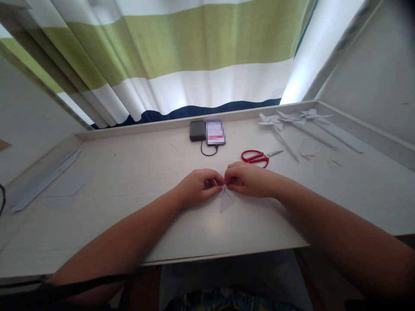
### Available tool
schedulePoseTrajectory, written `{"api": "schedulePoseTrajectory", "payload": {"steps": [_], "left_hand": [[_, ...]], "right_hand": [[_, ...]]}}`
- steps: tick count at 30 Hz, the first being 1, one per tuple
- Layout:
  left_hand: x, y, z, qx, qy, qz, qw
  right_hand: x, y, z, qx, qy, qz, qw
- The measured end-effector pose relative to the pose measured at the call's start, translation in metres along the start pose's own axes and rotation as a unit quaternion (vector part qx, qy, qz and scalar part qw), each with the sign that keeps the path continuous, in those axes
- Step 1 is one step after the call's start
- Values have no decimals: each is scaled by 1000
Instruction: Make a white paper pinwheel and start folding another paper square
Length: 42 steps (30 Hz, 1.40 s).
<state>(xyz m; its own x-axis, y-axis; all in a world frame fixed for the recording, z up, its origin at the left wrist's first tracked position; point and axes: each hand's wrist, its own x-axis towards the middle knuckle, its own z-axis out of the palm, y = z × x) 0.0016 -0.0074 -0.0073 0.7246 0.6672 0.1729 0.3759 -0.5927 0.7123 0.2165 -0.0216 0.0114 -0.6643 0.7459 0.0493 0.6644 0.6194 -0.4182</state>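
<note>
A small white piece of paper [227, 200] with cut, pointed flaps is pinched between my two hands near the middle of the desk. My left hand [200, 186] holds its left side with thumb and forefinger together. On the other side my right hand [244, 179] has its fingers curled and pressed on the paper's upper part. The fingertips of both hands almost meet and hide the paper's centre. Just beyond my right hand lie red-handled scissors [257, 158], blades pointing right.
Three white paper pinwheels [270, 122] on rolled sticks lie at the back right, with small thin scraps [309, 155] nearby. A black power bank [197, 131] is cabled to a phone [215, 132]. Paper sheets [68, 182] and long paper strips [48, 179] rest at left.
</note>
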Motion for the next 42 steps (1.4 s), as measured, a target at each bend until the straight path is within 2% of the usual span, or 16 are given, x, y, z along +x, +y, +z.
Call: {"api": "schedulePoseTrajectory", "payload": {"steps": [16,22,26,33,42], "left_hand": [[0,0,0,17,-1,-2,1000],[1,2,0,-8,60,-26,998],[3,1,1,-77,99,-54,991],[4,0,3,-159,112,-76,978],[4,3,1,-125,128,-62,982]], "right_hand": [[1,0,1,-1,-1,4,1000],[0,0,3,14,46,-2,999],[-3,-3,2,30,93,6,995],[-2,-5,1,55,127,2,990],[0,-6,3,55,127,-9,990]]}}
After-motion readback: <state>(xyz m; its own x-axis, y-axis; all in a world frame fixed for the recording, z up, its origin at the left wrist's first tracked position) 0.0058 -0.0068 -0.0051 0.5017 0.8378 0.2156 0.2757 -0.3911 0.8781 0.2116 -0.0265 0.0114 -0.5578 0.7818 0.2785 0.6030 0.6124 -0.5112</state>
